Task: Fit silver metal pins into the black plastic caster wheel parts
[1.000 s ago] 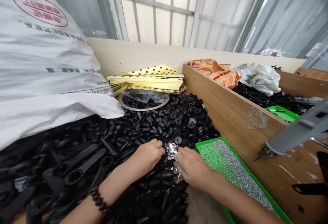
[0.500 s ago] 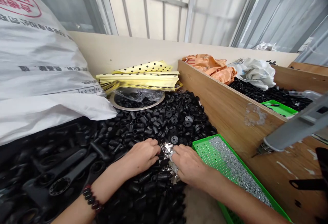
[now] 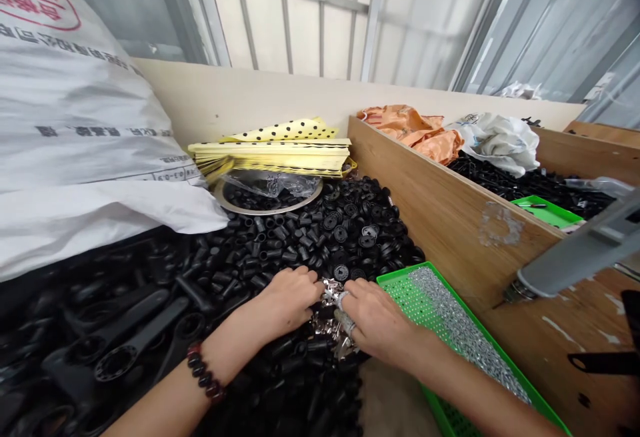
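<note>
Quick look across this bin, left to right: a big white sack (image 3: 75, 123) slumps down the left side, with a red stamp and black print on it, though the text is too warped for me to read. Below it lie black plastic arms (image 3: 140, 323) with ring ends, then the left hand (image 3: 287, 300), with a bead bracelet (image 3: 205, 371) on the wrist. Its fingers (image 3: 305, 287) are curled in narrow against a crumpled foil scrap (image 3: 330, 320), but I can't tell if they're gripping it. The foil sits on a heap of black bushings (image 3: 280, 257), right between both hands. The right hand (image 3: 375, 320) has its fingers (image 3: 357, 303) pinched narrow on the foil, with a ring (image 3: 350, 327) on one. Behind are a steel bowl (image 3: 270, 212) and a yellow paper stack (image 3: 270, 157). A green tray (image 3: 403, 271) of screws (image 3: 460, 330) sits just by the right hand, apparently placed for easy reach. Past the wooden divider (image 3: 450, 223), a grey power screwdriver (image 3: 575, 257) hangs bit-down, probably kept handy. Farther back are an orange bag (image 3: 415, 131) and a white bag (image 3: 495, 143).
</note>
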The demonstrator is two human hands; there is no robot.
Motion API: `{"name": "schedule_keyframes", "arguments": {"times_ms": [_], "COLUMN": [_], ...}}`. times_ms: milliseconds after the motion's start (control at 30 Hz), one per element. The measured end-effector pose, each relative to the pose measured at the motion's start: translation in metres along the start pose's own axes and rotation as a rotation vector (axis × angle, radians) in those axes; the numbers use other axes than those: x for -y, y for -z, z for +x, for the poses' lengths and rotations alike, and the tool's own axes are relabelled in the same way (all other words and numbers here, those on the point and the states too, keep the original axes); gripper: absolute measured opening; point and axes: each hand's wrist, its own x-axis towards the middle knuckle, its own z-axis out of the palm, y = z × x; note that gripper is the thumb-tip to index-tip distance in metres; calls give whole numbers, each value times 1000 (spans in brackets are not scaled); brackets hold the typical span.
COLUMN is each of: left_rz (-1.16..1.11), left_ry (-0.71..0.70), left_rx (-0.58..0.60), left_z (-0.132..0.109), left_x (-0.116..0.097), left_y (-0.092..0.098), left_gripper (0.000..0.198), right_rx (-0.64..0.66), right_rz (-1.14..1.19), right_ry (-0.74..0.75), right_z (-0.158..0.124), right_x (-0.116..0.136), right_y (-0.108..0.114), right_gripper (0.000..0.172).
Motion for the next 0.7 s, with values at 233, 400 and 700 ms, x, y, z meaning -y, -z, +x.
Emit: {"name": "schedule_keyframes", "arguments": {"times_ms": [233,400,700], "left_rz": [-14,1,0], "left_ry": [-17,-7,27], "left_rx": [4,-1,-58], "left_z": [-3,-1,-6], "left_x": [6,4,10], "left_y": [-3,-4,-9], "left_gripper": [17,16,20], "right_rx": [9,15,24], "right_rz": [2,5,14], "right_ry": [22,35,43], "right_z": [1,3,14], "right_x": [2,4,14], "right_y": [-4,-4,-8], "right_gripper": [16,16,18]}}
